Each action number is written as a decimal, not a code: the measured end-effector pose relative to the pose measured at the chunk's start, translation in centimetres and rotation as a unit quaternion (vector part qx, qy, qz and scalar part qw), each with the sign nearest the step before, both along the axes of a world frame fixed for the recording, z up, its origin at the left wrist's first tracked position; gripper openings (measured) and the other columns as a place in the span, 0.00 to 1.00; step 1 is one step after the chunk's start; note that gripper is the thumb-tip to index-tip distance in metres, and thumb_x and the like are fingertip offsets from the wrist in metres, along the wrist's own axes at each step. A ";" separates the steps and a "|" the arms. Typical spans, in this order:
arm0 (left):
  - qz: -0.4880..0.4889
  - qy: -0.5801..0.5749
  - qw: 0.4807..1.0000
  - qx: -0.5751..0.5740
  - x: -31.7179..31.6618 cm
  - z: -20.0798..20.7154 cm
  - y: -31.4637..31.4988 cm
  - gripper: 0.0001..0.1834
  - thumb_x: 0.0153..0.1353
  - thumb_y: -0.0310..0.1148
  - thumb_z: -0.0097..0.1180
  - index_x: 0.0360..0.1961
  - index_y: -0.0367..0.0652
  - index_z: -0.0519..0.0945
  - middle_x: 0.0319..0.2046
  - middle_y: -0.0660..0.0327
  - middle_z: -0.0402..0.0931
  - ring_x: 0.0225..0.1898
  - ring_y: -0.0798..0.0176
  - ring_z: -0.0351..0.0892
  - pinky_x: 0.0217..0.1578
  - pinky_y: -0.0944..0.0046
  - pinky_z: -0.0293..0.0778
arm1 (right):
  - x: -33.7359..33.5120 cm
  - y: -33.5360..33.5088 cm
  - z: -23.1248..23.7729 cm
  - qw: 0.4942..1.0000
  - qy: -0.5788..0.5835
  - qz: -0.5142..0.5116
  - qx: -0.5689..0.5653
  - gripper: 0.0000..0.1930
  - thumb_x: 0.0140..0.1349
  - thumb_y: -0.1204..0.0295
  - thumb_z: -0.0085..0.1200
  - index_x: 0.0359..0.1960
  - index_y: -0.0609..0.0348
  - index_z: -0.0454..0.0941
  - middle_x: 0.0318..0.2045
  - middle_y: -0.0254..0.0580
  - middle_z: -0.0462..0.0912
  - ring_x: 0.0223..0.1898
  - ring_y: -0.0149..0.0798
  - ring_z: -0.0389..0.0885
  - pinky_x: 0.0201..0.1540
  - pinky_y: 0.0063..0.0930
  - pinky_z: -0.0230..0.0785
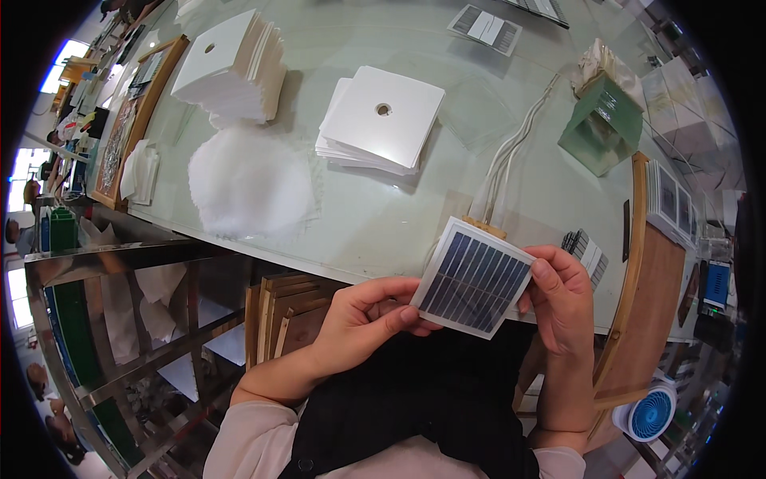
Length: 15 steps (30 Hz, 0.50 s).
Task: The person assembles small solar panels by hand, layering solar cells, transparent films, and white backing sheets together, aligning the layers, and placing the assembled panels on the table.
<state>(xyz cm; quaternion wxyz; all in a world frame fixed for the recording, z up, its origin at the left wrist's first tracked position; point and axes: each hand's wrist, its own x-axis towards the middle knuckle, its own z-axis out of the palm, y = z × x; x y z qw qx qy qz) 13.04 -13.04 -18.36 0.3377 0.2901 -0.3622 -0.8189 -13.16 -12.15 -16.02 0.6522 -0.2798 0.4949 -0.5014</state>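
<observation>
A small solar panel (474,279) with dark blue cells and a white border is held up tilted in front of me, over the table's near edge. My left hand (373,315) pinches its left edge between thumb and fingers. On the opposite edge, my right hand (561,295) grips the panel's upper right corner, thumb on the front face. Just behind the panel, a yellowish-brown block (487,228) lies on the table with white cables (504,164) running away from it. Parts of the fingers are hidden behind the panel.
White square plates with a center hole (391,116) are stacked mid-table; a taller stack (227,68) stands far left. Thin white sheets (251,180) lie nearer. A green box (600,128) stands right. Metal shelving (120,263) is lower left, a wooden-edged board (650,303) right, a fan (650,413) lower right.
</observation>
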 end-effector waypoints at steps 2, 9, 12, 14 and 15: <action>0.000 0.001 1.000 -0.003 0.1 -0.1 0.0 0.20 0.67 0.23 0.48 0.59 0.30 0.66 0.48 0.49 0.77 0.48 0.57 0.80 0.47 0.63 0.79 | 0.0 0.0 -0.1 1.000 0.002 0.001 -0.003 0.12 0.66 0.68 0.52 0.43 0.66 0.76 0.31 0.38 0.82 0.26 0.26 0.78 0.25 0.17 0.70; -0.001 0.014 1.000 -0.002 0.0 -0.1 0.0 0.20 0.67 0.24 0.49 0.59 0.30 0.67 0.48 0.49 0.77 0.47 0.58 0.80 0.47 0.63 0.79 | 0.2 0.2 -0.1 1.000 0.003 -0.006 -0.007 0.13 0.66 0.67 0.52 0.44 0.65 0.75 0.31 0.37 0.82 0.27 0.25 0.78 0.26 0.17 0.69; 0.000 0.010 1.000 0.010 0.0 0.0 0.1 0.20 0.67 0.24 0.49 0.58 0.30 0.67 0.48 0.49 0.77 0.47 0.57 0.80 0.47 0.63 0.79 | 0.2 0.2 -0.2 1.000 0.000 -0.009 0.000 0.13 0.66 0.67 0.51 0.44 0.66 0.75 0.31 0.37 0.82 0.27 0.25 0.78 0.26 0.16 0.69; 0.000 0.013 1.000 0.012 0.0 0.0 0.0 0.20 0.67 0.24 0.49 0.58 0.30 0.67 0.48 0.49 0.77 0.47 0.57 0.80 0.47 0.63 0.79 | 0.2 0.1 -0.1 1.000 -0.003 -0.004 -0.003 0.13 0.66 0.67 0.51 0.44 0.66 0.75 0.31 0.37 0.82 0.27 0.25 0.78 0.26 0.16 0.69; 0.000 0.017 1.000 0.011 0.0 -0.1 -0.1 0.19 0.67 0.24 0.49 0.58 0.31 0.67 0.48 0.49 0.77 0.47 0.56 0.80 0.47 0.63 0.79 | 0.2 0.0 -0.1 1.000 -0.004 0.000 -0.008 0.13 0.66 0.67 0.51 0.44 0.65 0.75 0.31 0.37 0.82 0.27 0.25 0.78 0.26 0.16 0.69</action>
